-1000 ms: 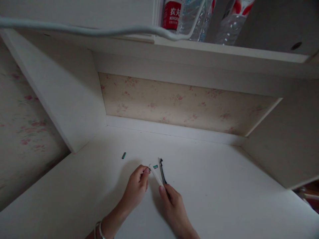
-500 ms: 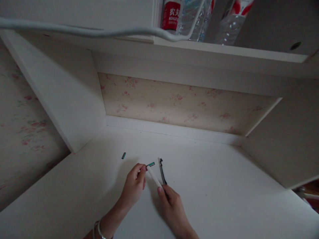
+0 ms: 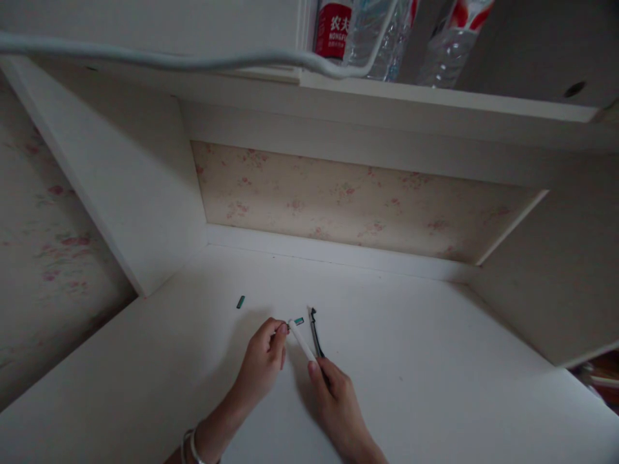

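Note:
My right hand (image 3: 338,399) grips a white razor handle (image 3: 304,341) near its lower end, tilted with its top toward the upper left. A green-and-black razor blade cartridge (image 3: 299,321) sits crosswise at the top of this handle. Pinched between thumb and fingers of my left hand (image 3: 264,354) is the cartridge's left end; whether it is fully clipped on I cannot tell. Just beyond my right hand a black razor handle (image 3: 315,335) lies on the white desktop, its lower end hidden by that hand. Another green-and-black cartridge (image 3: 240,301) lies farther left.
The white desktop (image 3: 425,348) is bounded by side panels (image 3: 140,212) and a low back strip (image 3: 338,249). Overhead, a shelf holds plastic bottles (image 3: 333,32), and a pale cable (image 3: 193,61) hangs across its front edge. Various items show at the far right edge.
Both hands have shifted slightly to the right with the white razor handle and its cartridge. The loose cartridge and the black handle have stayed in place.

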`<action>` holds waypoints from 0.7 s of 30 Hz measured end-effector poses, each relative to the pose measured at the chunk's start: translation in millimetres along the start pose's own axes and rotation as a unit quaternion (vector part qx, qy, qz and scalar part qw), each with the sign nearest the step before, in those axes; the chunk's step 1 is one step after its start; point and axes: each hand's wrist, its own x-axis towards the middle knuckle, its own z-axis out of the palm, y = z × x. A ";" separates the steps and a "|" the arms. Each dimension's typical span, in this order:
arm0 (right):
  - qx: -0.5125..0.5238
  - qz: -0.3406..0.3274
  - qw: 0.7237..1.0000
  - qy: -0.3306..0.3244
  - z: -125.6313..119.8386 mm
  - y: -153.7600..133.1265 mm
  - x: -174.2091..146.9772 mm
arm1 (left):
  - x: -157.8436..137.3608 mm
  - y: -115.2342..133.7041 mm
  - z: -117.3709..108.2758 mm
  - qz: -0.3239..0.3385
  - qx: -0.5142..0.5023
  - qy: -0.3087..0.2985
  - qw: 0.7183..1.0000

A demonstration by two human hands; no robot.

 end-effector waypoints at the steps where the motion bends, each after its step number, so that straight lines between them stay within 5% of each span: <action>1: 0.002 -0.001 1.000 0.001 -0.1 0.3 -0.1 | -0.7 0.7 0.6 0.008 0.006 -0.009 1.000; 21: 0.005 0.014 1.000 0.011 -0.7 4.9 0.5 | -0.2 1.1 -1.7 0.014 0.016 0.007 1.000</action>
